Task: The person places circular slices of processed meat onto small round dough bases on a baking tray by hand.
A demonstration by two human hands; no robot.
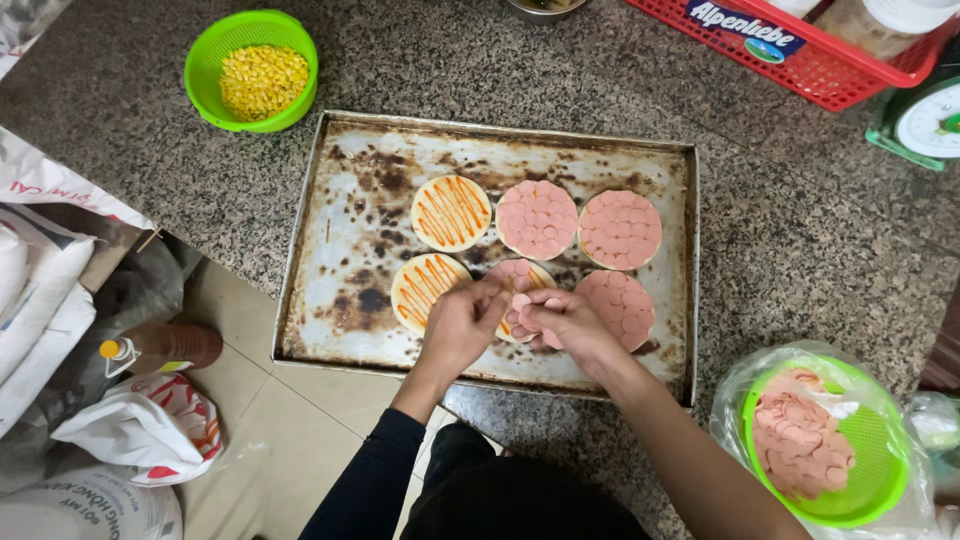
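- Nearest to me, my right forearm runs up from the bottom edge, and my right hand [572, 325] sits over the front middle dough round [520, 292], fingers curled around a small stack of pink sausage slices [524, 318].
- My left hand [462, 325], in a dark sleeve, pinches at the same round from the left; its fingertips close on a slice just above the stack, and the two hands almost touch.
- That half-covered round lies in the front row of the stained baking tray [340, 300], between a sauce-striped round [425, 287] on its left and a fully covered round [618, 305] on its right.
- Behind them sit three more: another sauce-striped round [451, 212], then two slice-covered rounds [538, 219] [620, 229], each just beside the next.
- All six crowd the middle and right of the tray; its left third is bare metal, so open room lies there.
- Its front rim is close below my wrists and overhangs the counter's edge at the left corner, above the tiled floor.
- By my right elbow, a green colander [880, 470] of more slices sits in a plastic bag, well apart from the tray.
- Far left on the granite counter [780, 250], a green bowl of corn kernels [252, 70] stands near the tray's back corner.
- At the back right, a red basket [800, 60] and a scale [925, 120] border the counter.
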